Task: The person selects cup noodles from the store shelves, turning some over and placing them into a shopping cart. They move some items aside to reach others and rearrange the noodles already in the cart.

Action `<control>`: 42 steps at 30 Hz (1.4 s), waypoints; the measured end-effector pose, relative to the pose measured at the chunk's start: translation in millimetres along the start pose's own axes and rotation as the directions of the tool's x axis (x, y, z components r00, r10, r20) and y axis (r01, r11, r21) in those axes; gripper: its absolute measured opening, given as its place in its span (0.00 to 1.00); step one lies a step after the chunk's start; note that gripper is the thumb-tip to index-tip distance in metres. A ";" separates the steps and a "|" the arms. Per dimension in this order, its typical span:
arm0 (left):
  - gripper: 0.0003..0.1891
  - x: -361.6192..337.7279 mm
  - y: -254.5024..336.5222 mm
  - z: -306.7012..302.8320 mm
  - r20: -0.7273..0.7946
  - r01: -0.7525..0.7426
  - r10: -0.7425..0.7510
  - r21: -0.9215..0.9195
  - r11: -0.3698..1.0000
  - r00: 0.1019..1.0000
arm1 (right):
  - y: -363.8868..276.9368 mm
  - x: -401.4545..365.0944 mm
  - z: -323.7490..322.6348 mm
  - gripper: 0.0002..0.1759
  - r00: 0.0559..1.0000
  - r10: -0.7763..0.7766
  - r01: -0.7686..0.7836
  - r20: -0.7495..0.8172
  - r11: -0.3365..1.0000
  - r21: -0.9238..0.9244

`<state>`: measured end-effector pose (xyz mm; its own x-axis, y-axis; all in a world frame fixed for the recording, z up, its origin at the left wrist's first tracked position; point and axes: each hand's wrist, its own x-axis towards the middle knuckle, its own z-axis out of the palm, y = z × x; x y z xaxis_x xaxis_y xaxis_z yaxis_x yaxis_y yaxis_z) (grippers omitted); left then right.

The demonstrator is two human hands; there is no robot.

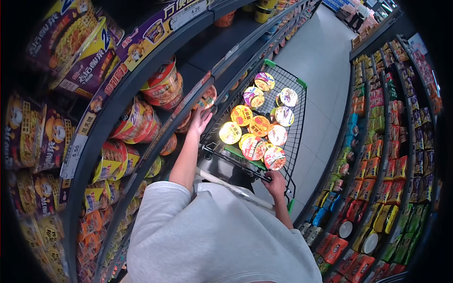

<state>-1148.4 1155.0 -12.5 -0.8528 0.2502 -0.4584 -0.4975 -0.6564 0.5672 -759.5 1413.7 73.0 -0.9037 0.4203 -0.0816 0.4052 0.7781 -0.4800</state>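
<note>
My left hand (201,121) reaches out to the lower shelf on the left, its fingers stretched and apart. The fingertips are right at an instant noodle cup (206,99) that sits on that shelf. My right hand (275,184) is closed round the handle (257,174) of a shopping cart (298,111). Inside the cart stand several instant noodle cups with printed lids, among them an orange-lidded cup (259,126) and a yellow-lidded cup (230,133).
Noodle tubs (163,85) fill parts of the left shelving, with large purple noodle packs (85,66) above. Across the tiled aisle (323,61), a right-hand shelf holds bagged noodles (373,151). A person (359,16) is at the far end.
</note>
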 end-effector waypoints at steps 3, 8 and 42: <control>0.24 -0.4 -1.4 -7.5 0.075 0.041 -0.032 -0.117 0.992 0.997 | -2.3 0.4 -0.4 0.16 1.000 -0.011 0.011 -0.001 1.000 0.006; 0.25 -7.2 -2.1 -6.6 0.060 0.097 -0.093 -0.076 0.992 0.994 | -6.2 0.3 -3.5 0.16 0.999 0.032 -0.032 0.012 0.999 -0.016; 0.74 88.7 -47.4 52.2 -0.489 0.170 0.245 0.659 0.733 0.837 | -3.4 1.9 -4.6 0.15 0.996 -0.059 0.059 -0.061 0.998 -0.008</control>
<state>-1208.8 1245.4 -44.3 -0.7583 -0.2989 -0.5794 -0.6145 0.0307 0.7883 -761.9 1414.0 78.5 -0.9160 0.4011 0.0005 0.3523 0.8053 -0.4769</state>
